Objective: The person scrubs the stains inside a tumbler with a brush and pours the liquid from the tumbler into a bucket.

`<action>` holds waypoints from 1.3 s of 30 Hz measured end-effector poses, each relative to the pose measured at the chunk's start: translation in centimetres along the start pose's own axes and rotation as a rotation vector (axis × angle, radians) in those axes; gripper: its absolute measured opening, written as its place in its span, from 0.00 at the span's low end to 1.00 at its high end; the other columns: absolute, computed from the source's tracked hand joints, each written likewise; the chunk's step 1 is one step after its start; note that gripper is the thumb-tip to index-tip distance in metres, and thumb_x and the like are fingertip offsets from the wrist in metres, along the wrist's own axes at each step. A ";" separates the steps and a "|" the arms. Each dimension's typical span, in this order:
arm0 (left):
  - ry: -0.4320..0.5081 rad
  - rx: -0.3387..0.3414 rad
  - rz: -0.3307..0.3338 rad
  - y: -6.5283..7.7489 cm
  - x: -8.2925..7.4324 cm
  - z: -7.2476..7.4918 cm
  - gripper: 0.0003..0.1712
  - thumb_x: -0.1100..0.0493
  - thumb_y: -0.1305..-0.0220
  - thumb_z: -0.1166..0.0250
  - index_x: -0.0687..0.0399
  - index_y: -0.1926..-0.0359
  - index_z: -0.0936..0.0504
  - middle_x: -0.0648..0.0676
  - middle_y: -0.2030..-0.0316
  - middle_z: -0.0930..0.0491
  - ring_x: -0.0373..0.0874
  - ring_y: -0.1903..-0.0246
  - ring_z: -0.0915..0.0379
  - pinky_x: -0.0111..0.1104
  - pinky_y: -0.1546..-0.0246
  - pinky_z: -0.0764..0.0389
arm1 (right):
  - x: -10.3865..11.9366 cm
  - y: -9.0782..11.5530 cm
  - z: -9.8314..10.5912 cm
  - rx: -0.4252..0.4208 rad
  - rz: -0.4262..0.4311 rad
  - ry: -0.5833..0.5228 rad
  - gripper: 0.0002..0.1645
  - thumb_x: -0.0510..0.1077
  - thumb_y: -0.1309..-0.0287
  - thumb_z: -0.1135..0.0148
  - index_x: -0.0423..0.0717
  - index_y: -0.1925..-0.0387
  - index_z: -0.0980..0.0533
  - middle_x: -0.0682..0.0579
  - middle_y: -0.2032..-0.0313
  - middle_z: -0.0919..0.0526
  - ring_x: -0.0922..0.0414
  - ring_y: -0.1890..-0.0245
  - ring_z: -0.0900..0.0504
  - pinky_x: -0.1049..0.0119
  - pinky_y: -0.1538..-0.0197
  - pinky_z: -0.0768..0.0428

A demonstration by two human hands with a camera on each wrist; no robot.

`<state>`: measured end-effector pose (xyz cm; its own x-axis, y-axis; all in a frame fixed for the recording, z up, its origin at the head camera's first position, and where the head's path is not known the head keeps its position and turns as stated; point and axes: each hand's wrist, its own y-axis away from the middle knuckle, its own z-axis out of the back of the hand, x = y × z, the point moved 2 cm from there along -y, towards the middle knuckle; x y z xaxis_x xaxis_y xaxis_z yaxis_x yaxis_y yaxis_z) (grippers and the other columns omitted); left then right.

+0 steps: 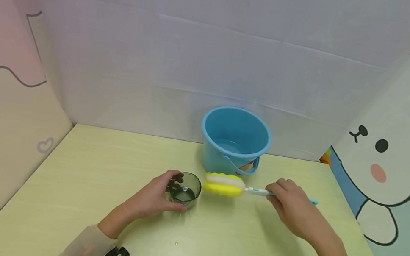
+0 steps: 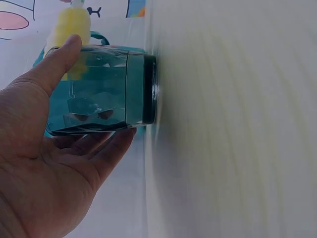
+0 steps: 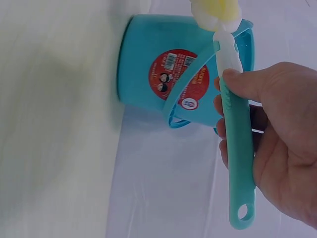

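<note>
My left hand (image 1: 149, 198) grips a dark, see-through glass cup (image 1: 191, 186), thumb on the near side and fingers round the far side. The cup stands upright, mouth up, its base (image 2: 148, 89) on or very close to the tabletop. In my right hand (image 1: 296, 209) is a sponge cup brush, held by its teal and white handle (image 3: 238, 148). Its yellow and white sponge head (image 1: 224, 184) points left, above the table and just right of the cup, apart from it. In the right wrist view the thumb lies along the handle.
A blue bucket (image 1: 209, 156) with a red label (image 3: 161, 74) stands at the back of the pale yellow table (image 1: 89, 165), behind the sponge head, its handle hanging at the front. A white sheet (image 1: 140, 60) hangs behind; patterned cloths flank both sides. A small droplet lies near the cup.
</note>
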<state>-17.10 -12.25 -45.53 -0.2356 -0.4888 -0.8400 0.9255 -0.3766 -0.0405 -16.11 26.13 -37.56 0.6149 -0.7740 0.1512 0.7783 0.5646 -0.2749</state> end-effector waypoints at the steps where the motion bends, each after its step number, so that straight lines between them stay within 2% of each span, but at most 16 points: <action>1: 0.001 0.001 0.000 0.0 0.0 0.0 0.56 0.44 0.50 0.13 0.56 0.26 0.32 0.55 0.37 0.22 0.53 0.39 0.24 0.51 0.36 0.23 | 0.1 -0.1 0.2 -0.011 0.013 0.005 0.13 0.33 0.39 0.25 0.46 0.54 0.17 0.58 0.61 0.19 0.58 0.63 0.27 0.60 0.61 0.24; 8: 0.001 0.012 0.012 0.0 -0.3 -0.3 0.57 0.44 0.49 0.13 0.57 0.25 0.33 0.55 0.36 0.23 0.52 0.38 0.24 0.49 0.36 0.23 | 1.0 -0.8 1.6 -0.067 0.106 0.056 0.16 0.34 0.41 0.23 0.48 0.54 0.17 0.58 0.61 0.20 0.58 0.63 0.28 0.60 0.63 0.26; 18: 0.006 0.026 -0.007 -0.3 -0.5 -1.1 0.57 0.46 0.48 0.13 0.58 0.25 0.34 0.56 0.35 0.23 0.52 0.37 0.25 0.49 0.35 0.23 | 2.2 -2.4 3.3 -0.066 0.172 0.136 0.16 0.36 0.41 0.23 0.49 0.54 0.18 0.57 0.62 0.22 0.57 0.63 0.29 0.62 0.64 0.30; 23: 0.001 0.036 -0.011 -0.5 -0.7 -1.5 0.57 0.46 0.48 0.13 0.58 0.25 0.34 0.56 0.35 0.23 0.53 0.37 0.25 0.51 0.34 0.24 | 2.9 -3.2 4.1 -0.048 0.189 0.184 0.16 0.37 0.42 0.21 0.48 0.53 0.17 0.55 0.63 0.22 0.55 0.63 0.30 0.62 0.62 0.28; 32: 0.009 0.057 -0.013 -0.6 -1.2 -2.1 0.58 0.44 0.49 0.13 0.55 0.25 0.34 0.52 0.34 0.24 0.50 0.35 0.27 0.51 0.31 0.27 | 4.0 -4.6 5.2 -0.081 0.313 0.278 0.18 0.37 0.44 0.20 0.48 0.55 0.19 0.53 0.65 0.25 0.52 0.64 0.30 0.59 0.61 0.30; 36: 0.020 0.067 -0.012 -0.6 -1.4 -2.4 0.57 0.45 0.49 0.13 0.54 0.25 0.34 0.51 0.34 0.24 0.49 0.36 0.27 0.49 0.32 0.26 | 4.4 -5.3 5.5 -0.078 0.339 0.304 0.19 0.38 0.43 0.20 0.49 0.52 0.17 0.52 0.61 0.20 0.50 0.59 0.25 0.58 0.61 0.30; 39: 0.019 0.073 -0.015 -0.6 -1.6 -2.5 0.57 0.46 0.49 0.13 0.54 0.24 0.34 0.51 0.34 0.24 0.47 0.36 0.27 0.48 0.32 0.26 | 4.9 -5.8 5.7 -0.063 0.364 0.329 0.22 0.38 0.43 0.20 0.51 0.48 0.16 0.51 0.55 0.16 0.48 0.54 0.22 0.56 0.59 0.26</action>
<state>-16.53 -9.23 -45.54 -0.2429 -0.4680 -0.8497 0.8978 -0.4401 -0.0143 -16.89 20.66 -29.79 0.7650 -0.5846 -0.2702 0.5048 0.8048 -0.3123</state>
